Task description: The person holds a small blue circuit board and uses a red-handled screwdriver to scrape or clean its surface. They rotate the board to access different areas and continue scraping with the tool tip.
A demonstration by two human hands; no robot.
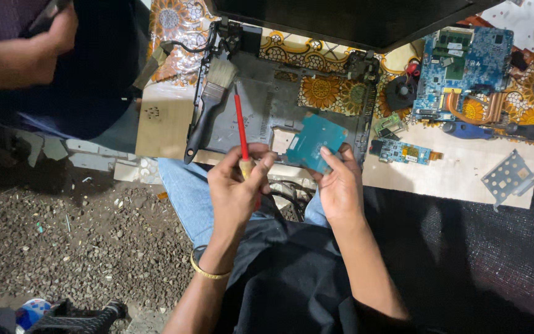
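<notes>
1. The left hand point(236, 188) is closing its grip around the pale wooden handle of a thin screwdriver with a red shaft point(241, 127), fingers clamped on it, the shaft pointing up and away from the person.
2. The screwdriver's tip is resting on or just over the grey plastic laptop base shell point(261, 102); which of the two cannot be told.
3. The right hand point(340, 185) is pinching a small teal circuit board point(317, 141) by its lower edge, thumb and fingers clamped on it, holding it tilted over the right part of the shell.
4. A black-handled paintbrush with pale bristles point(208, 108) is lying on the left part of the shell, bristles pointing away from the person.
5. The shell is sitting on a table point(465, 176) covered with pale card and a cloth with orange flowers.
6. Further right, a large blue motherboard with copper heat pipes point(461, 68), a black round fan point(401, 91), a narrow blue circuit board strip point(403, 150) and a perforated grey metal bracket point(509, 176) are lying well apart from the hands.
7. Another person's hand point(54, 34) is showing at the upper left, away from the table.
</notes>
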